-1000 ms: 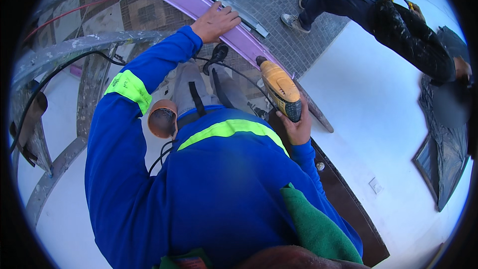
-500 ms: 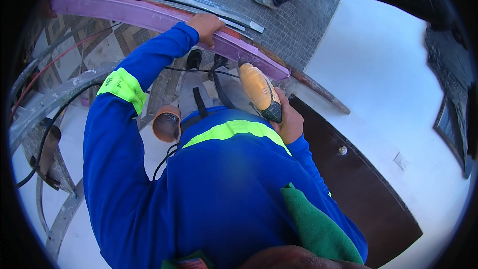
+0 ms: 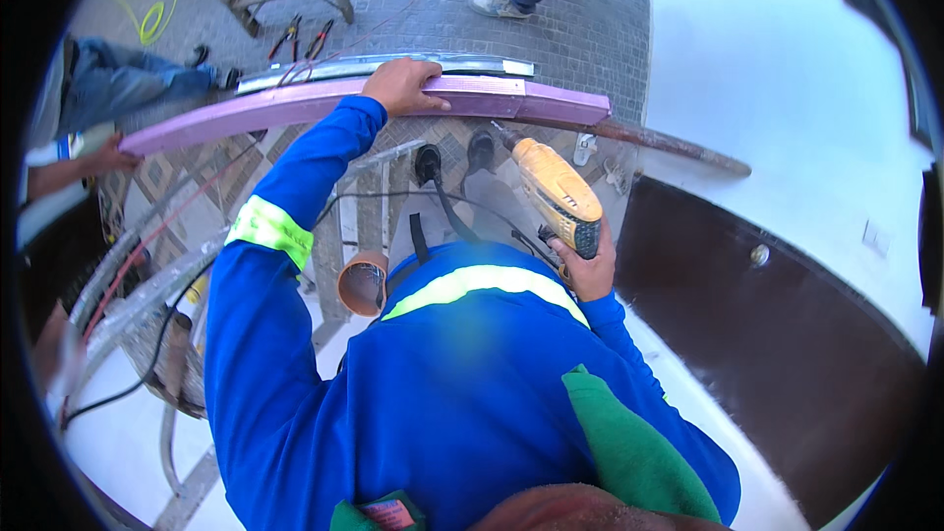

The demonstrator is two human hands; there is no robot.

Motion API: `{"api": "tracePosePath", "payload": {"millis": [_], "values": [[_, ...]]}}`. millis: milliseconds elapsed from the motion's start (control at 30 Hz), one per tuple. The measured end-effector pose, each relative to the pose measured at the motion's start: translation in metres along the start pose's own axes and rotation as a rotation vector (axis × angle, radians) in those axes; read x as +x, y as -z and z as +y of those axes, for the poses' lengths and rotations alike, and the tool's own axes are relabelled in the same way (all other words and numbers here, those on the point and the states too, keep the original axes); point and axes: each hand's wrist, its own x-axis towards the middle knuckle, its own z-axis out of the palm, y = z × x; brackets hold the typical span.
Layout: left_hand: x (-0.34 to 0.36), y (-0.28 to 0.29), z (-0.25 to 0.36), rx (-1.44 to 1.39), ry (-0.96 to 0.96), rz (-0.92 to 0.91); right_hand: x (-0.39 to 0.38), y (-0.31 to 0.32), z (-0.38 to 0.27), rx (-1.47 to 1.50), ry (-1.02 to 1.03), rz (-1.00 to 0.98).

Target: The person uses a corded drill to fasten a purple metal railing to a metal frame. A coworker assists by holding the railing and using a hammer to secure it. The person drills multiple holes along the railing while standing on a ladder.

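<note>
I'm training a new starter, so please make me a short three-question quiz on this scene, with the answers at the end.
1. True or false: only one hand touches the purple beam.
2. Multiple choice: where is the yellow drill? A) on the floor; B) in the right hand; C) hung at the belt.
3. Fill in the blank: the band around the blue left sleeve is ____ in colour.

Key: 1. False: the left hand and another person's hand are both on it. 2. B. 3. Yellow-green.
</note>
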Motion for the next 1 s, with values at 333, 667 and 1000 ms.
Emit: {"api": "tracePosePath", "payload": {"millis": [333, 667, 1000], "values": [[0.051, -0.04, 0.059, 0.184, -0.01, -0.009, -0.021, 0.008, 0.09, 0.935, -0.216, 0.083], [0.089, -0.077, 0.101, 0.203, -0.081, -0.202, -0.021, -0.043, 0.16, 1.455, -0.241, 0.232], [0.079, -0.101, 0.145, 0.286, -0.225, -0.154, -0.013, -0.079, 0.171, 1.655, -0.257, 0.175]]}}
